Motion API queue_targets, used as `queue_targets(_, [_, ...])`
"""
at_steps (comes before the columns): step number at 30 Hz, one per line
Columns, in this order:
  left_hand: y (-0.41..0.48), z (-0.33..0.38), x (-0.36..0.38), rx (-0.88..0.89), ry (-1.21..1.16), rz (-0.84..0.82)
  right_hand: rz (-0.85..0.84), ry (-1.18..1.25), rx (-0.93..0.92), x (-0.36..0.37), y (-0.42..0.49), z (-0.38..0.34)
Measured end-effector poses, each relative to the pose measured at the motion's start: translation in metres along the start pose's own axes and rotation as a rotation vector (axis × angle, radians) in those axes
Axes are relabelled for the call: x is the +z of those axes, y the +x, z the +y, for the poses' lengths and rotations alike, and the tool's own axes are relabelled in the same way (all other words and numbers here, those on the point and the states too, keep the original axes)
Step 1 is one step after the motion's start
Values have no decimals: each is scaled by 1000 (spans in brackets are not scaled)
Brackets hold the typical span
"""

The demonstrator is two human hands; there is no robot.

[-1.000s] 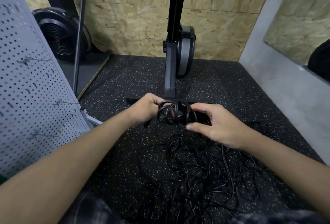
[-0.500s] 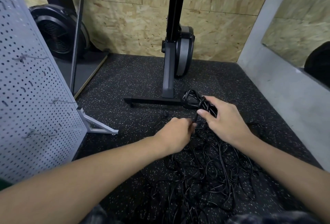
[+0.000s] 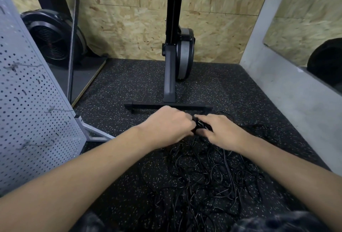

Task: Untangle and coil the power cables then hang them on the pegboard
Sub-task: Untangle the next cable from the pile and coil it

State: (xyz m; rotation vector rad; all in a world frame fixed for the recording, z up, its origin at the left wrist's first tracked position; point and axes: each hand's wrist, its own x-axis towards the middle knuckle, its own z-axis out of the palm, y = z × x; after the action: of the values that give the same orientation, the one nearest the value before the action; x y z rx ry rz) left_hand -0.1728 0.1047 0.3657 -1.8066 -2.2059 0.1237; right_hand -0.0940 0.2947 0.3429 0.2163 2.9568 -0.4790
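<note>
A small coiled bundle of black cable [image 3: 200, 125] sits between my two hands, mostly hidden by them. My left hand [image 3: 169, 125] has its fingers curled round the bundle's left side. My right hand [image 3: 221, 131] grips the bundle from the right, thumb under it. Below the hands a large tangle of thin black cables [image 3: 205, 180] is spread over the speckled black rubber floor. The grey pegboard [image 3: 31, 113] stands at the left on a metal foot, with wire hooks [image 3: 55, 110] sticking out of it.
A black machine stand [image 3: 169, 105] with a T-shaped base and a wheel [image 3: 185, 54] rises just beyond my hands. A black fan-like disc [image 3: 53, 37] leans at the back left. A grey wall [image 3: 296, 98] borders the right; chipboard panels close the back.
My left hand came back up from the tangle to the coiled bundle and now grips it. The bundle is more covered by both hands than before.
</note>
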Motion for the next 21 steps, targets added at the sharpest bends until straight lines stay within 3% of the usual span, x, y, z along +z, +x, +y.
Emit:
queue_targets(4, [-4,-24,4,90,-65,287,-105,14,-129,1,-2,-3])
queue_targets(9, [-7,-38,18,10,-78,321,-97,-59,-272,-1,-5,0])
queue_targets(16, [-11,-40,22,-174,-258,79,-73,29,-436,1,-14,-4])
queue_targets(21, [-22,-56,28,-406,-833,-9,72,199,-431,-4,-20,-12])
